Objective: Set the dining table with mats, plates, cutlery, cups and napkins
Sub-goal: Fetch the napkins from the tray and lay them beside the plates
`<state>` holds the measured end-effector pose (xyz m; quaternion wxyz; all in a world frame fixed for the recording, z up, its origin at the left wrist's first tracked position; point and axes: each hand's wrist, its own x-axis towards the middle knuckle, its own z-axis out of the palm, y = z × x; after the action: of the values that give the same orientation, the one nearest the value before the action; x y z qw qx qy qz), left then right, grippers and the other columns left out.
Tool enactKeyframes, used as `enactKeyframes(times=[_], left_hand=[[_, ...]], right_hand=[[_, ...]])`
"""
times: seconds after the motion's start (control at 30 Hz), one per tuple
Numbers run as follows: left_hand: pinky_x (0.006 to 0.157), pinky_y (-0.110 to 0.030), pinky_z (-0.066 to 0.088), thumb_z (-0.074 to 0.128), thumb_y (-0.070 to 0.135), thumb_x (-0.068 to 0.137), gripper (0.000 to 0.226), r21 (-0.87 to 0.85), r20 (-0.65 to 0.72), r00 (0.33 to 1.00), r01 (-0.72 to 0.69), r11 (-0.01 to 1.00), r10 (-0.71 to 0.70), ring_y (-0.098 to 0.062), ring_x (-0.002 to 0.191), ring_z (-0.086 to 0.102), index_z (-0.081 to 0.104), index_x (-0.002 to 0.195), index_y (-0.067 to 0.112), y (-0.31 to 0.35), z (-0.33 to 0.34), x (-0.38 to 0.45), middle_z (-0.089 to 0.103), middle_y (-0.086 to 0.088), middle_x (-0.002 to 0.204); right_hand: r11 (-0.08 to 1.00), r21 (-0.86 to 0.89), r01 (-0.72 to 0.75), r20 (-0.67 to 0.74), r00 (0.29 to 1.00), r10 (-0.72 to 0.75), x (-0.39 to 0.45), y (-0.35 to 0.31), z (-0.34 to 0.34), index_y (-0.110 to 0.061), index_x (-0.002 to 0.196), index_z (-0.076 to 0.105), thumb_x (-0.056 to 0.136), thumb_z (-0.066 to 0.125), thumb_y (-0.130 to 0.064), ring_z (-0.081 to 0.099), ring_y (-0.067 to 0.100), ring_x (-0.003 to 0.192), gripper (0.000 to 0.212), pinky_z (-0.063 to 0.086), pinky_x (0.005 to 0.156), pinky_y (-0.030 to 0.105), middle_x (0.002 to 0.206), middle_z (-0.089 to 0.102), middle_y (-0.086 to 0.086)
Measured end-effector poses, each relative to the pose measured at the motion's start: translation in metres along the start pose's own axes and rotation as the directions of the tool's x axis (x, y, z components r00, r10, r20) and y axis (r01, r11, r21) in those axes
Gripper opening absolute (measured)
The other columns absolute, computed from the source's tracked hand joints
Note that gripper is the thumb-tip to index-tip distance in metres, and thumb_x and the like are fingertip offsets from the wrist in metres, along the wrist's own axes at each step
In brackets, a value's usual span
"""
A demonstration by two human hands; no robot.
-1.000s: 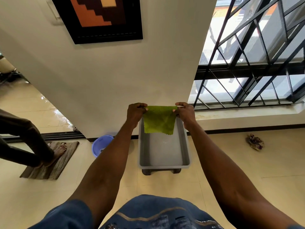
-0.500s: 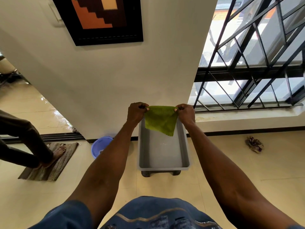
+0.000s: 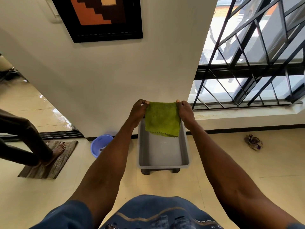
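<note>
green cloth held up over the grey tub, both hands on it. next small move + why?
Probably fold it in half. The left hand and right hand each pinch a top corner of the green cloth, which hangs flat and stretched above the grey tub, free of its walls, so it looks ready to fold as a napkin.
</note>
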<state>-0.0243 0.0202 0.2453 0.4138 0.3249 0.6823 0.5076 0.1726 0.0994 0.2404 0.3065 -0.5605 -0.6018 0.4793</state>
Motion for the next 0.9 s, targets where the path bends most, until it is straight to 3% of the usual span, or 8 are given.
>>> enactKeyframes(times=[0.1,0.17,0.27,0.33,0.4,0.57,0.8,0.9], left_hand=[[0.061,-0.028,0.045,0.056,0.022,0.099,0.017,-0.055,-0.090,0.992,0.082,0.995,-0.086,-0.022,0.075,0.058,0.058,0.084,0.013,-0.015,0.007,0.000,0.060,-0.005,0.080],[0.070,-0.036,0.049,0.060,0.019,0.096,0.016,-0.158,-0.094,0.965,0.229,0.960,-0.246,-0.028,0.085,0.062,0.064,0.087,0.006,-0.025,0.008,0.000,0.065,-0.014,0.085],[0.071,-0.039,0.058,0.064,0.036,0.093,0.037,-0.319,0.135,0.868,0.495,0.808,-0.478,-0.031,0.080,0.070,0.070,0.105,0.001,-0.032,0.005,-0.012,0.073,-0.019,0.095],[0.065,-0.038,0.057,0.065,0.039,0.091,0.038,-0.359,0.244,0.816,0.577,0.733,-0.523,-0.031,0.073,0.070,0.070,0.102,0.002,-0.032,0.001,-0.019,0.074,-0.018,0.086],[0.066,-0.040,0.057,0.067,0.034,0.090,0.037,-0.380,0.297,0.784,0.621,0.685,-0.546,-0.031,0.076,0.071,0.068,0.111,0.004,-0.039,-0.001,-0.021,0.073,-0.017,0.089],[0.076,-0.047,0.058,0.069,0.016,0.087,0.029,-0.334,0.385,0.755,0.651,0.682,-0.531,-0.030,0.084,0.073,0.065,0.113,0.005,-0.052,-0.002,-0.029,0.074,-0.016,0.099],[0.071,-0.036,0.061,0.064,0.001,0.089,0.040,-0.257,0.378,0.845,0.488,0.834,-0.378,-0.027,0.092,0.071,0.058,0.129,0.005,-0.054,-0.010,-0.031,0.072,-0.013,0.107],[0.070,-0.035,0.060,0.066,0.004,0.089,0.045,-0.226,0.357,0.873,0.426,0.876,-0.332,-0.026,0.095,0.070,0.057,0.132,0.008,-0.054,-0.016,-0.026,0.070,-0.012,0.113]], right_hand=[[0.969,0.177,-0.172,0.046,0.985,0.166,-0.004,0.006,0.005,-0.007,0.089,0.054,0.101,0.044,-0.047,0.057,0.024,0.081,0.043,0.043,0.065,0.031,0.084,0.057,0.009],[0.822,0.420,-0.385,0.262,0.918,0.296,-0.010,0.015,0.007,-0.007,0.100,0.062,0.094,0.056,-0.051,0.068,0.030,0.090,0.045,0.055,0.074,0.037,0.097,0.070,0.016],[0.658,0.503,-0.561,0.472,0.815,0.335,-0.018,0.033,0.008,-0.003,0.119,0.063,0.086,0.071,-0.037,0.069,0.035,0.100,0.048,0.057,0.080,0.045,0.111,0.070,0.021],[0.647,0.479,-0.594,0.491,0.792,0.364,-0.021,0.044,0.008,0.001,0.127,0.058,0.086,0.070,-0.018,0.070,0.033,0.092,0.046,0.059,0.073,0.042,0.112,0.069,0.021],[0.634,0.480,-0.606,0.481,0.786,0.388,-0.026,0.050,0.009,0.005,0.132,0.053,0.087,0.064,-0.005,0.071,0.032,0.084,0.048,0.059,0.065,0.039,0.112,0.067,0.021],[0.583,0.526,-0.620,0.459,0.783,0.419,-0.032,0.053,0.014,0.011,0.131,0.051,0.091,0.056,0.003,0.073,0.031,0.078,0.041,0.060,0.060,0.038,0.107,0.067,0.024],[0.628,0.417,-0.657,0.509,0.741,0.438,-0.035,0.052,0.011,-0.005,0.130,0.056,0.089,0.067,-0.014,0.066,0.036,0.106,0.043,0.059,0.078,0.047,0.124,0.064,0.020],[0.680,0.378,-0.628,0.545,0.745,0.385,-0.038,0.049,0.012,-0.012,0.131,0.055,0.086,0.066,-0.002,0.062,0.038,0.113,0.048,0.058,0.080,0.048,0.131,0.060,0.018]])
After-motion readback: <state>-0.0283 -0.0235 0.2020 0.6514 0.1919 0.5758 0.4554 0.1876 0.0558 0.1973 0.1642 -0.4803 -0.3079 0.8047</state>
